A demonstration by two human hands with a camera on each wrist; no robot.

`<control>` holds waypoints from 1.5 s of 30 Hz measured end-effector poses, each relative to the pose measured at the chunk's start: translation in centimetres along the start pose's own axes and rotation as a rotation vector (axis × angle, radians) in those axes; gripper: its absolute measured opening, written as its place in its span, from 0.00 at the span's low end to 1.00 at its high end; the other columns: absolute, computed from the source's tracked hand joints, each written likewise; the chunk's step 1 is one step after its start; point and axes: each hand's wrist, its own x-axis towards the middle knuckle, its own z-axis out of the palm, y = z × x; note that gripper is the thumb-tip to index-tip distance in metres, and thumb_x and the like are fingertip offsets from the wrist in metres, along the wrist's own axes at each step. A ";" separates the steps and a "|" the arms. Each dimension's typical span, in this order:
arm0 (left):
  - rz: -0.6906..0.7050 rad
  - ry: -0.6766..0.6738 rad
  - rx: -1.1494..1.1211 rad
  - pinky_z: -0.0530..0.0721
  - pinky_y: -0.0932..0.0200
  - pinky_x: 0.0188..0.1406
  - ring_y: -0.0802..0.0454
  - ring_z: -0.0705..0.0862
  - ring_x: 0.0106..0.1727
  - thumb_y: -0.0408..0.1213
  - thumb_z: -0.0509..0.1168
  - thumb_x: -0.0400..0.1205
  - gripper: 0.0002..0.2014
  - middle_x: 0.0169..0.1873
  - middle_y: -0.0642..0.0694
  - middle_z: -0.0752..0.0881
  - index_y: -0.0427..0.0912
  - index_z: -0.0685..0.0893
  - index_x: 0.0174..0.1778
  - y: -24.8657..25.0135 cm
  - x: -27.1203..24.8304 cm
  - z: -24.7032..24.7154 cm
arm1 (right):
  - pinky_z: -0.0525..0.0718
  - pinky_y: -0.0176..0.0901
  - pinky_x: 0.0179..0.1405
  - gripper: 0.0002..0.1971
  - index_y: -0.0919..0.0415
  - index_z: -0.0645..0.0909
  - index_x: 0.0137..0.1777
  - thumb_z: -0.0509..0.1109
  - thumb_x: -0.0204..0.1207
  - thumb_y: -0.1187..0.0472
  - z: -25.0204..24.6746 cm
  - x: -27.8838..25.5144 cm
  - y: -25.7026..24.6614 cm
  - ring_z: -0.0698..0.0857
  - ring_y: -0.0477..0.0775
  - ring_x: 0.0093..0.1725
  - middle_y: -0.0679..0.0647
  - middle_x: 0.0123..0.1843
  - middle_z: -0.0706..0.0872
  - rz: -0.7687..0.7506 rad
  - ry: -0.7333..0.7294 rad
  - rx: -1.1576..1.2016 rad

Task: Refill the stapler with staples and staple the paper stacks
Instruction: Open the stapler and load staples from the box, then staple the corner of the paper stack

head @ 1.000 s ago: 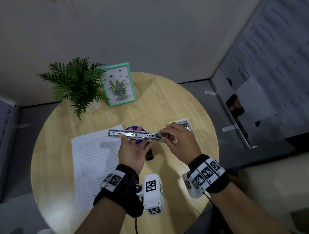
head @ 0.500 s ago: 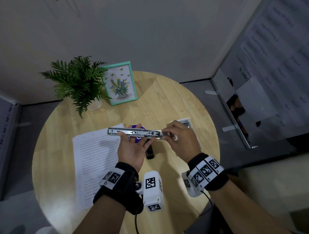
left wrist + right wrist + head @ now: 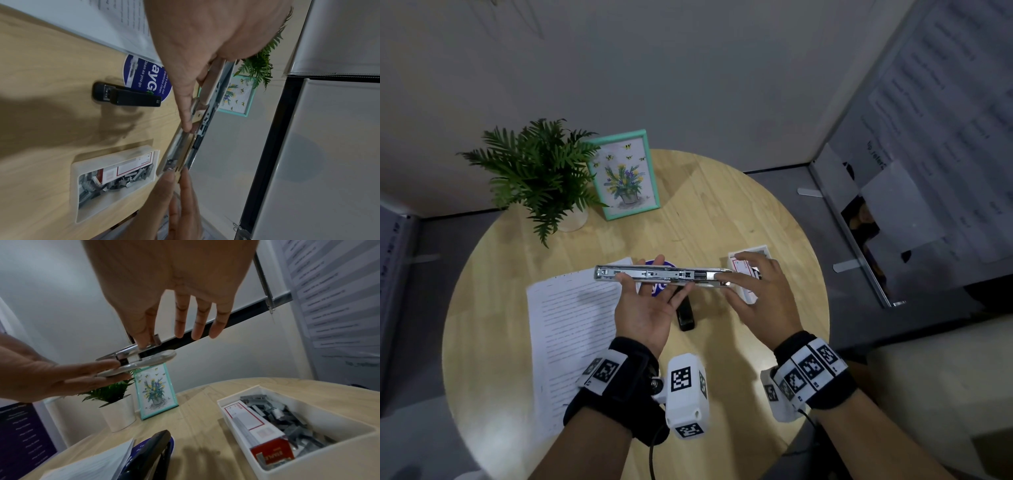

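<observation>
The stapler (image 3: 661, 274) is opened out flat into one long metal strip, held in the air between both hands, above the table (image 3: 722, 205). The left hand (image 3: 645, 310) lies palm up under its middle, fingers straight, thumb along the near edge — a cradle more than a grip. The right hand (image 3: 760, 294) is at the strip's right end, fingers extended and spread; only the index finger and thumb appear to touch the metal.

Change since half a second ago: the right hand was then curled over that end of the channel, pinching there. Now it has flattened out and the white tray (image 3: 748, 274) shows beneath it. Judgement: whatever it was seating in the channel has been let go, so a staple strip is probably in — though the frames do not show staples in the rail clearly enough to confirm.

Just below the right hand, the tray holds loose staples (image 3: 287, 415) and a red-and-white staple box (image 3: 261, 434). Under the left hand's fingertips lie a black stapler (image 3: 685, 311) and a blue round sticker (image 3: 147, 78); the paper stack (image 3: 571, 329) lies left of that hand, not yet stapled.

Next step, likely: fold the stapler closed, then move to the paper.
</observation>
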 end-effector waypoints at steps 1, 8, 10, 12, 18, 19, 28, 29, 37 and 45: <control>0.002 -0.004 0.004 0.82 0.24 0.47 0.30 0.78 0.71 0.56 0.53 0.85 0.20 0.42 0.44 0.94 0.43 0.79 0.56 0.1 0.0 -0.1 | 0.80 0.53 0.62 0.10 0.45 0.89 0.53 0.75 0.73 0.55 -0.1 -0.2 0.2 0.76 0.48 0.62 0.51 0.64 0.83 0.031 0.015 0.045; 0.008 -0.047 0.088 0.84 0.28 0.50 0.33 0.84 0.60 0.55 0.50 0.86 0.19 0.56 0.43 0.87 0.45 0.78 0.57 0.3 0.3 -0.1 | 0.86 0.46 0.52 0.09 0.47 0.85 0.58 0.67 0.81 0.58 -1.0 1.2 -1.2 0.87 0.53 0.56 0.51 0.57 0.86 0.546 0.056 0.722; 0.014 -0.071 0.128 0.83 0.28 0.53 0.33 0.83 0.61 0.55 0.49 0.86 0.19 0.60 0.43 0.85 0.46 0.77 0.59 0.4 0.5 0.1 | 0.87 0.49 0.46 0.12 0.55 0.84 0.62 0.65 0.82 0.55 -1.0 2.1 -1.2 0.88 0.58 0.50 0.58 0.56 0.87 0.783 -0.091 0.935; 0.017 -0.087 0.177 0.82 0.28 0.56 0.34 0.83 0.59 0.55 0.47 0.87 0.18 0.61 0.43 0.84 0.48 0.77 0.57 0.5 0.4 0.5 | 0.90 0.48 0.41 0.16 0.58 0.85 0.61 0.64 0.82 0.51 -0.7 2.5 -1.4 0.91 0.63 0.47 0.64 0.56 0.88 0.945 -0.276 1.118; 0.007 -0.078 0.261 0.84 0.31 0.53 0.32 0.81 0.63 0.54 0.45 0.87 0.17 0.61 0.43 0.84 0.50 0.75 0.55 0.8 0.3 0.9 | 0.90 0.37 0.30 0.13 0.64 0.85 0.59 0.63 0.83 0.59 -0.4 2.4 -1.9 0.93 0.58 0.37 0.68 0.49 0.92 0.973 -0.306 1.333; 0.011 -0.079 0.281 0.85 0.32 0.52 0.32 0.81 0.64 0.54 0.45 0.87 0.17 0.61 0.42 0.84 0.49 0.75 0.56 0.8 0.3 0.9 | 0.91 0.37 0.31 0.13 0.65 0.85 0.58 0.63 0.82 0.60 -0.3 2.3 -1.7 0.93 0.59 0.38 0.69 0.49 0.92 0.976 -0.287 1.346; 0.429 -0.074 0.934 0.85 0.39 0.42 0.32 0.85 0.55 0.48 0.51 0.88 0.11 0.52 0.48 0.84 0.57 0.74 0.63 0.0 0.7 -0.2 | 0.92 0.39 0.37 0.13 0.72 0.84 0.59 0.66 0.80 0.65 0.7 1.3 -2.7 0.93 0.63 0.43 0.72 0.53 0.91 0.975 -0.161 1.357; 0.481 -0.099 1.055 0.86 0.35 0.44 0.31 0.86 0.54 0.51 0.53 0.86 0.10 0.49 0.49 0.85 0.61 0.75 0.60 0.1 0.8 -0.8 | 0.92 0.40 0.40 0.13 0.72 0.84 0.59 0.65 0.80 0.65 0.9 1.2 -2.8 0.93 0.63 0.43 0.72 0.53 0.90 0.970 -0.160 1.351; 0.733 -0.468 1.637 0.81 0.67 0.58 0.64 0.76 0.57 0.37 0.60 0.85 0.18 0.56 0.52 0.71 0.60 0.78 0.69 2.1 0.2 -3.6 | 0.91 0.42 0.39 0.19 0.74 0.79 0.63 0.62 0.83 0.58 1.7 1.4 -4.6 0.93 0.65 0.43 0.71 0.51 0.91 0.956 -0.318 1.333; 0.446 -0.739 1.731 0.79 0.66 0.60 0.63 0.78 0.57 0.39 0.68 0.81 0.22 0.60 0.52 0.76 0.52 0.78 0.72 6.4 0.9 -5.6 | 0.86 0.48 0.44 0.27 0.63 0.86 0.56 0.67 0.71 0.40 3.5 1.4 -7.2 0.91 0.59 0.42 0.62 0.46 0.91 0.825 -0.812 1.014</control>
